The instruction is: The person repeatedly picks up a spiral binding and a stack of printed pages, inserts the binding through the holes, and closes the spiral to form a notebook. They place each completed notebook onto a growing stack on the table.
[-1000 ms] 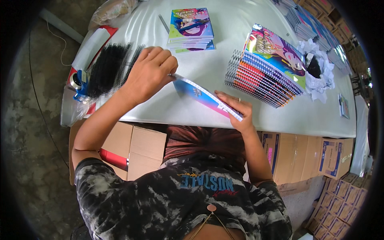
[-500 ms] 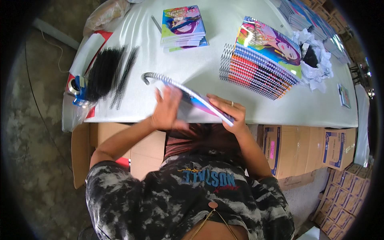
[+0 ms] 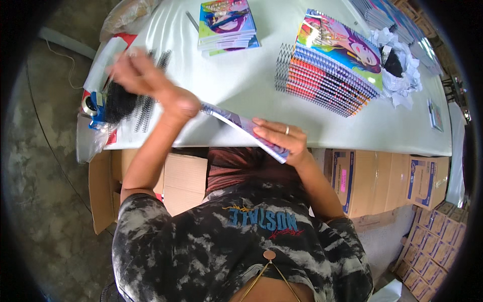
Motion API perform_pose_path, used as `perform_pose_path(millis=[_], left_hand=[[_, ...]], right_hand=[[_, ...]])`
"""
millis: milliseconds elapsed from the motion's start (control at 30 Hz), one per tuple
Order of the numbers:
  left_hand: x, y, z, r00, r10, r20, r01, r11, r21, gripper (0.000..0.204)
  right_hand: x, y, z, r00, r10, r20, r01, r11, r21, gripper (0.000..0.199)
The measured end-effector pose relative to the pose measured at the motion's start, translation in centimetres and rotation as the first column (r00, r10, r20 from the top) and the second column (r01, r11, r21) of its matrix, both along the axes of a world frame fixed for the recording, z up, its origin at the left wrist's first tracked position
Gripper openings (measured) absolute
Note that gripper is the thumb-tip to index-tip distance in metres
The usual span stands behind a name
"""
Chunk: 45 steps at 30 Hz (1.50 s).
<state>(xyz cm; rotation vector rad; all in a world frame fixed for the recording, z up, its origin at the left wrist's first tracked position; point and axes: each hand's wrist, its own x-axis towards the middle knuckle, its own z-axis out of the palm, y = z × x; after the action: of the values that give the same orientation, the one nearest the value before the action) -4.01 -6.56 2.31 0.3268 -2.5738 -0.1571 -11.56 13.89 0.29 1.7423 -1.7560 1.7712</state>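
Observation:
My right hand (image 3: pixel 284 139) is closed around the lower end of a thin notebook (image 3: pixel 246 129), held tilted above the table's near edge with its edge towards me. A spiral coil (image 3: pixel 205 108) shows at the notebook's far end, partly hidden behind my left wrist. Blurred by motion, my left hand (image 3: pixel 146 75) reaches up and left with its fingers stretched out and nothing visible in them. It passes over a bunch of black spiral coils (image 3: pixel 121 103) and covers part of them.
Spiral-bound notebooks (image 3: pixel 332 70) are stacked at the right on the white table (image 3: pixel 201 75). A smaller stack of notebooks (image 3: pixel 229 25) stands at the back. Crumpled white wrapping (image 3: pixel 405 83) lies on the right, and a blue tape dispenser (image 3: pixel 98 109) on the left. Cardboard boxes (image 3: pixel 377 181) stand below the table.
My left hand has moved from beside the notebook up and left, over the black coils. The notebook has tipped slightly lower in my right hand. The view has shifted a little.

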Motion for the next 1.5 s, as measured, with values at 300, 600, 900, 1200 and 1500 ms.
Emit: perform_pose_path(millis=[300, 600, 900, 1200, 1500], left_hand=[[-0.8, -3.4, -1.6, 0.736, -0.336, -0.588, 0.375, 0.925, -0.059, 0.119], [-0.4, -2.1, 2.5, 0.771, -0.333, -0.542, 0.244, 0.942, -0.233, 0.100], [1.0, 2.2, -0.8, 0.800, -0.540, -0.264, 0.465, 0.834, -0.296, 0.106], [-0.6, -1.2, 2.5, 0.832, -0.305, -0.464, 0.207, 0.946, -0.250, 0.112], [-1.2, 1.9, 4.5, 0.784, -0.449, -0.429, 0.410, 0.893, -0.185, 0.085]], right_hand=[[-0.4, -0.1, 0.2, 1.000, -0.011, -0.009, 0.011, 0.999, -0.036, 0.032], [0.0, -0.5, 0.0, 0.999, -0.023, 0.030, 0.024, 0.999, -0.042, 0.034], [0.1, -1.3, 0.0, 1.000, -0.020, -0.004, 0.019, 0.997, -0.079, 0.034], [0.7, -2.2, 0.2, 0.998, -0.039, -0.047, 0.037, 0.998, -0.052, 0.035], [1.2, -2.0, -0.2, 0.994, -0.084, 0.069, 0.084, 0.996, 0.000, 0.038]])
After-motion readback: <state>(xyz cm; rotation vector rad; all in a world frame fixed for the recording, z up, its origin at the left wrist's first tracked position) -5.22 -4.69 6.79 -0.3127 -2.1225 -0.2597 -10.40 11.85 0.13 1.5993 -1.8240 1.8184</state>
